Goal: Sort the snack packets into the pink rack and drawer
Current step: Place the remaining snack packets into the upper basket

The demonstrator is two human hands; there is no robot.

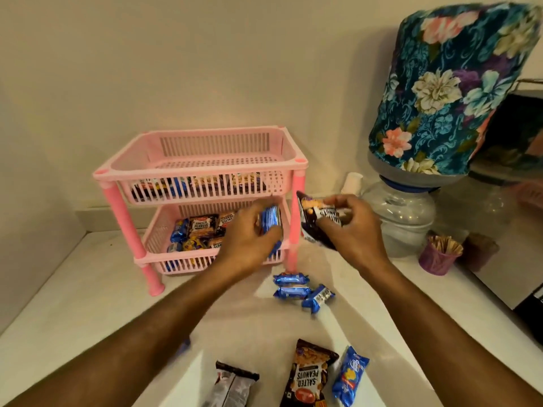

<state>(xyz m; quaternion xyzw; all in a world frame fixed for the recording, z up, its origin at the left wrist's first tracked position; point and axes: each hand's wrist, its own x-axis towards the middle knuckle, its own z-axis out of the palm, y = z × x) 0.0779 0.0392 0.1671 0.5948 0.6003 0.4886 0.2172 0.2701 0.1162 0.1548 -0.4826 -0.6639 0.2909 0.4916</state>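
Pink rack (188, 171) standing centre frame, I'm seeing the left hand (249, 239) gripping a blue packet (271, 223) at its lower tier, right hand (352, 227) pinching a dark peanut packet (316, 220) just right.

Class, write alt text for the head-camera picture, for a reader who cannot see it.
A person's left hand holds a blue packet at a two-tier pink rack already stocked with snacks, while the right hand grips a dark peanut packet. More packets lie on the white counter, beside a water dispenser under a floral cover.
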